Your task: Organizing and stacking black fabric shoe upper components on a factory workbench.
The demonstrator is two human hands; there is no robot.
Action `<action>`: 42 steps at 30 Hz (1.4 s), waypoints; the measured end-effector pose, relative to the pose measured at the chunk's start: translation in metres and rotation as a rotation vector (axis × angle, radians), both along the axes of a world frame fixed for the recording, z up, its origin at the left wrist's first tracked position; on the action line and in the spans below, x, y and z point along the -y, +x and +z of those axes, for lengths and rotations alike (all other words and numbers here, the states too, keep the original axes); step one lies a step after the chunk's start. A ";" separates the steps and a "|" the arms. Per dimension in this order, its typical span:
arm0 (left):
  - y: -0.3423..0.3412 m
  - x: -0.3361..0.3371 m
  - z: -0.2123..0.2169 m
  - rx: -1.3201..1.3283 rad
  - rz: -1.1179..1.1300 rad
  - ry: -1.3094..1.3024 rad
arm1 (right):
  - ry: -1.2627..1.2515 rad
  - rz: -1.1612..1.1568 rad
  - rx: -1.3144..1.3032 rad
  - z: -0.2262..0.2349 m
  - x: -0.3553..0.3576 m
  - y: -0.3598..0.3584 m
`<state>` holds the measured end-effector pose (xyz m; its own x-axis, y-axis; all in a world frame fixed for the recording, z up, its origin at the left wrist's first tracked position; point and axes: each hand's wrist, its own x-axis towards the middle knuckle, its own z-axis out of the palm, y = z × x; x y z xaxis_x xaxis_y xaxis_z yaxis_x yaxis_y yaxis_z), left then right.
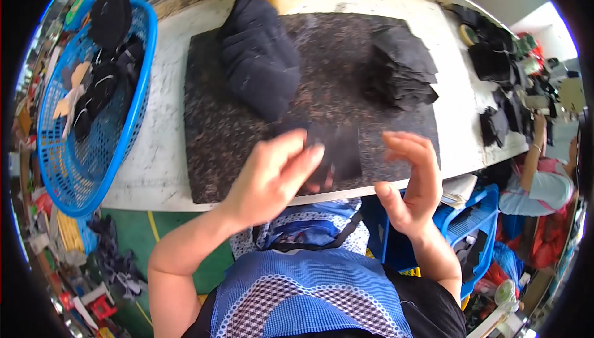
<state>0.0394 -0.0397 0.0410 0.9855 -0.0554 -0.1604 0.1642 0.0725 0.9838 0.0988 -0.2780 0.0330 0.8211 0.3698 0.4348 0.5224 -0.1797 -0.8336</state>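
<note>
Head view: the left hand (272, 174) hovers over the near edge of the dark speckled mat (216, 134), fingers held together and bent, its fingertips touching a flat black fabric piece (337, 146) that lies on the mat at that near edge; whether it pinches the piece cannot be told. The right hand (411, 180) is raised just to the right of the piece, palm turned inward, fingers spread loosely and holding nothing. A heap of dark folded cloth (260, 59) sits toward the mat's far left corner, and a stack of black cut pieces (402, 66) toward its far right corner. The mat rests on a white table (164, 121). A blue plastic basket (133, 115) with dark items stands at the table's left edge. Another person (535, 180) sits beyond the right edge.
</note>
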 end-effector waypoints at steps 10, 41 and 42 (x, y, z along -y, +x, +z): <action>-0.043 -0.031 -0.023 -0.169 0.046 0.277 | -0.217 0.348 -0.864 -0.017 -0.039 0.003; 0.054 -0.100 -0.029 0.807 0.362 1.233 | -0.272 0.014 0.571 -0.033 -0.155 0.088; 0.058 -0.101 -0.036 0.859 0.375 1.210 | -0.275 0.011 0.581 -0.036 -0.154 0.087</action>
